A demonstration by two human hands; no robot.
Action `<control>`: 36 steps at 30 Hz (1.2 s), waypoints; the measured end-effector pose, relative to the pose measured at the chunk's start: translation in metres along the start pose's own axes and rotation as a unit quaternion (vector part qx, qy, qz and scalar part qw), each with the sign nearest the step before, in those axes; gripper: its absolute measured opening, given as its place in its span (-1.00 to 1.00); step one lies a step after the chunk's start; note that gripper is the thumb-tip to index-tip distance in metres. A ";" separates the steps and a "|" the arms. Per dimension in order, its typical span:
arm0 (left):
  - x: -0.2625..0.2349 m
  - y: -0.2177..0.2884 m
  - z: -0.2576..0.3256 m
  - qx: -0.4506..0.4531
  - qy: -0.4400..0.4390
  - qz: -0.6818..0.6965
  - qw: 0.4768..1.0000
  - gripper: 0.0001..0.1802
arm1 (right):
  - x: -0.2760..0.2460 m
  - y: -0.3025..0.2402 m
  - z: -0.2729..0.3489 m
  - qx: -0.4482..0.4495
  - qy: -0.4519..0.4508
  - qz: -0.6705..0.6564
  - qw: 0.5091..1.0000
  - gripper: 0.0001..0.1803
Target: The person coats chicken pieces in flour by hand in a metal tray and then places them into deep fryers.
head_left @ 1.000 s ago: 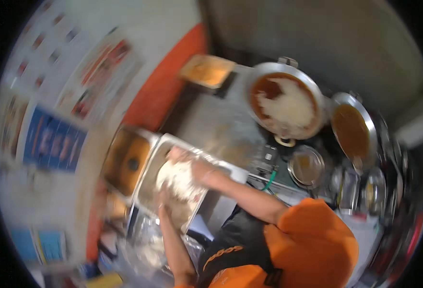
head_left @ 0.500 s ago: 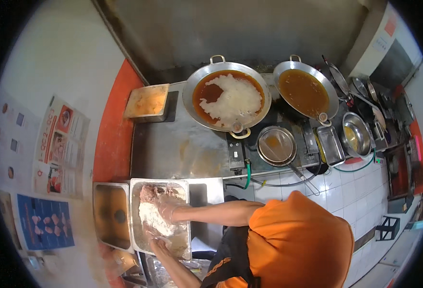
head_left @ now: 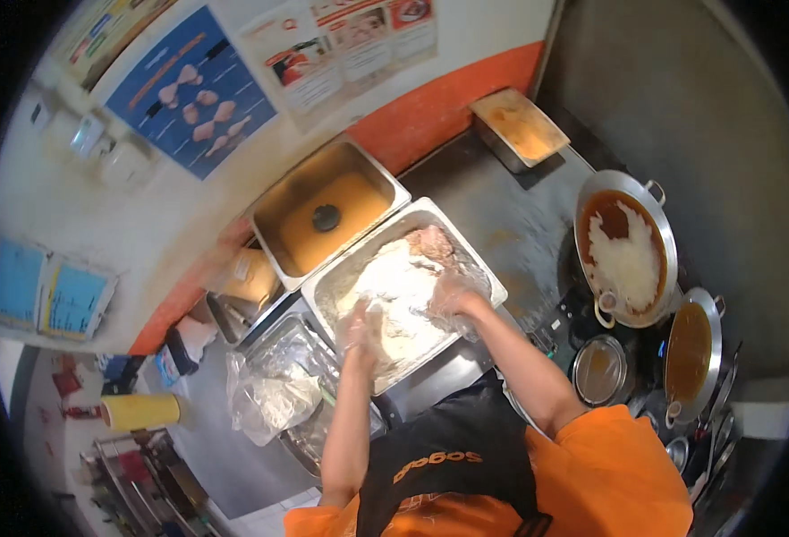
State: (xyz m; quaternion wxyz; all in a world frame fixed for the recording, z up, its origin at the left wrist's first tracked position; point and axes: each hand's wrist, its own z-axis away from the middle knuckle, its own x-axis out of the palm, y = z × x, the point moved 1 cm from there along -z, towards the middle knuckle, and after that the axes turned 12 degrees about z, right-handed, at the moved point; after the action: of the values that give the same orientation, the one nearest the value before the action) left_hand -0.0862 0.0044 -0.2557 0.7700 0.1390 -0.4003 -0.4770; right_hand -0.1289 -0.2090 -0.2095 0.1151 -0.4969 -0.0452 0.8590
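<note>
A deep rectangular steel pan (head_left: pixel 427 208) stands in the middle, holding white flour (head_left: pixel 394 277) and raw meat pieces (head_left: pixel 432 243) at its far end. Both my hands wear clear plastic gloves and reach into this pan. My left hand (head_left: pixel 357 328) is at the near left side, its fingers apart against the flour. At the right side, my right hand (head_left: pixel 453 297) presses into the flour beside the meat; blur and flour hide its fingertips, so its grip is unclear.
A second steel pan (head_left: pixel 274 217) with brownish liquid and a dark round object adjoins on the left. A bag of white powder (head_left: pixel 274 403) lies left of my left arm. Two large oil-filled woks (head_left: pixel 669 259) (head_left: pixel 715 333) stand right. A smaller pan (head_left: pixel 521 159) sits at the back.
My view has swung left, so the pans now sit mid-picture and the woks lie to the right. My right hand has shifted to the pan's right side; my hands are further apart.
</note>
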 end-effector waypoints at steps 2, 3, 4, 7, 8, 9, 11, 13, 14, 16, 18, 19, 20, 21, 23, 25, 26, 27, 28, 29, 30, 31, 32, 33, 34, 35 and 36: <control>0.005 -0.014 -0.020 -0.028 0.010 -0.007 1.000 -0.46 | 0.020 -0.014 -0.015 0.058 0.019 -0.020 0.998 -0.20; 0.020 -0.016 -0.021 -0.026 -0.007 -0.121 0.992 -0.42 | 0.032 -0.017 -0.020 0.130 0.043 -0.051 0.989 -0.02; 0.032 -0.017 -0.017 -0.024 -0.023 -0.235 0.971 -0.39 | 0.047 -0.024 -0.022 0.124 0.042 -0.048 0.990 -0.02; 0.031 -0.018 -0.022 0.006 0.010 -0.238 0.971 -0.45 | 0.029 -0.049 -0.008 0.121 0.176 -0.132 0.968 0.21; 0.034 -0.018 -0.019 0.006 0.009 -0.231 0.973 -0.45 | 0.024 -0.046 -0.006 0.121 0.177 -0.125 0.969 0.21; 0.036 -0.017 -0.011 0.010 -0.012 -0.213 0.977 -0.51 | 0.026 -0.042 -0.004 0.097 0.138 -0.164 0.972 0.13; 0.038 -0.001 0.009 -0.016 -0.012 -0.209 0.978 -0.53 | -0.010 -0.051 0.025 0.083 0.064 -0.223 0.969 -0.07; 0.040 0.012 0.034 -0.020 -0.017 -0.117 0.993 -0.60 | -0.026 -0.044 0.052 0.032 0.093 -0.225 0.969 -0.11; 0.040 0.019 0.042 -0.012 -0.026 -0.019 0.999 -0.68 | -0.033 -0.036 0.059 -0.025 0.131 -0.222 0.966 -0.15; 0.036 0.031 0.055 -0.049 -0.020 0.015 0.998 -0.76 | -0.007 0.005 0.050 -0.042 0.223 -0.314 0.922 -0.26; 0.031 0.037 0.062 -0.079 0.007 0.061 0.995 -0.76 | 0.004 0.030 0.040 0.105 0.124 -0.333 0.929 -0.46; 0.014 0.021 0.044 -0.066 -0.020 0.036 0.997 -0.69 | 0.010 0.029 0.035 0.103 0.123 -0.334 0.929 -0.46; 0.013 0.015 0.041 -0.062 -0.020 0.035 0.997 -0.69 | 0.017 0.028 0.030 0.175 0.041 -0.516 0.837 -0.53; 0.016 0.007 0.039 -0.056 0.017 0.051 0.997 -0.66 | 0.017 0.023 0.028 0.239 -0.046 -0.668 0.704 -0.60; 0.004 -0.008 0.023 -0.084 0.037 0.072 0.993 -0.58 | 0.008 -0.002 0.023 0.210 -0.026 -0.728 0.652 -0.64; 0.019 -0.012 0.017 -0.109 0.011 0.077 0.991 -0.50 | 0.053 0.018 -0.004 0.164 0.001 -0.786 0.596 -0.64; 0.024 -0.010 0.012 -0.120 -0.006 0.088 0.989 -0.43 | 0.065 0.016 -0.018 0.161 0.000 -0.784 0.600 -0.64; 0.020 -0.015 0.002 -0.110 -0.005 0.095 0.989 -0.43 | 0.070 0.007 -0.028 0.225 0.022 -0.717 0.659 -0.54; 0.017 -0.024 -0.015 -0.070 -0.005 -0.030 0.997 -0.40 | 0.072 0.002 -0.038 0.285 0.046 -0.642 0.710 -0.44; 0.027 -0.023 -0.017 -0.037 -0.008 -0.156 0.987 -0.36 | 0.068 0.005 -0.042 0.271 0.012 -0.683 0.678 -0.55; 0.033 -0.023 -0.016 -0.035 -0.010 -0.151 0.988 -0.36 | 0.068 0.003 -0.042 0.270 0.014 -0.680 0.681 -0.55; 0.038 -0.023 -0.012 -0.063 -0.002 -0.226 0.972 -0.33 | 0.069 -0.002 -0.040 0.218 0.089 -0.649 0.723 -0.53; 0.042 -0.020 -0.005 -0.094 0.009 -0.299 0.949 -0.29 | 0.062 -0.013 -0.033 0.166 0.159 -0.611 0.757 -0.51; 0.030 -0.024 -0.008 -0.066 0.003 -0.263 0.963 -0.27 | 0.050 -0.027 -0.026 0.142 0.147 -0.635 0.745 -0.46; 0.023 -0.017 -0.006 -0.063 0.008 -0.260 0.964 -0.27 | 0.025 -0.043 -0.013 0.137 0.143 -0.634 0.748 -0.46; 0.020 -0.008 -0.002 -0.044 0.021 -0.310 0.949 -0.33 | -0.010 -0.057 0.002 0.113 0.151 -0.547 0.816 -0.47; 0.019 0.000 0.006 -0.030 0.031 -0.363 0.931 -0.38 | -0.026 -0.062 0.012 0.094 0.158 -0.454 0.872 -0.47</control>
State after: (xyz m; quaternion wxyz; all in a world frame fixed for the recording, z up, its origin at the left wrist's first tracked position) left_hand -0.0865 -0.0109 -0.2427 0.5596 0.2667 -0.2843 -0.7314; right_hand -0.1174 -0.1545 -0.1694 0.5440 -0.5379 -0.1662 0.6221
